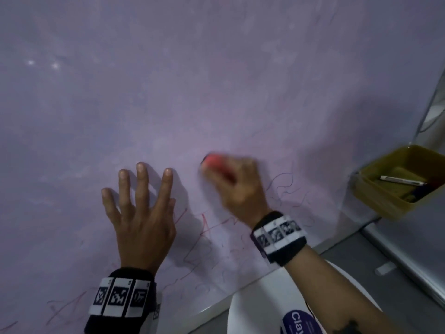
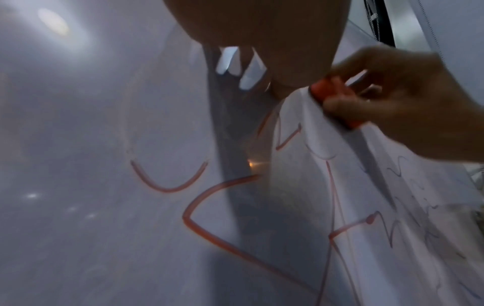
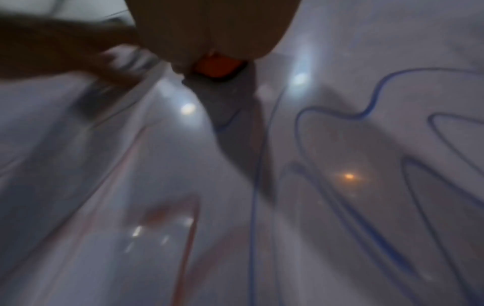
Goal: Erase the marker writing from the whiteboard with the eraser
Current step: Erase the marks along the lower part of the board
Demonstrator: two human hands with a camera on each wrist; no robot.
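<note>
The whiteboard (image 1: 168, 80) fills most of the head view, smeared purple-pink. Red marker lines (image 1: 204, 227) and blue squiggles (image 1: 284, 186) cross its lower part. My right hand (image 1: 231, 179) grips a red-orange eraser (image 1: 215, 162) and presses it on the board; the hand is blurred. The eraser (image 2: 332, 93) shows between its fingers in the left wrist view, and its dark-edged end (image 3: 218, 69) in the right wrist view. My left hand (image 1: 139, 203) lies flat on the board, fingers spread, left of the eraser. Red strokes (image 2: 193, 221) and blue curves (image 3: 366, 116) show up close.
A yellow-brown tray (image 1: 375, 196) hangs at the board's right edge with a white marker (image 1: 402, 180) in it. A grey ledge (image 1: 409, 256) runs below right. The board's lower edge (image 1: 216, 307) lies near my arms. White clothing (image 1: 260, 309) sits below.
</note>
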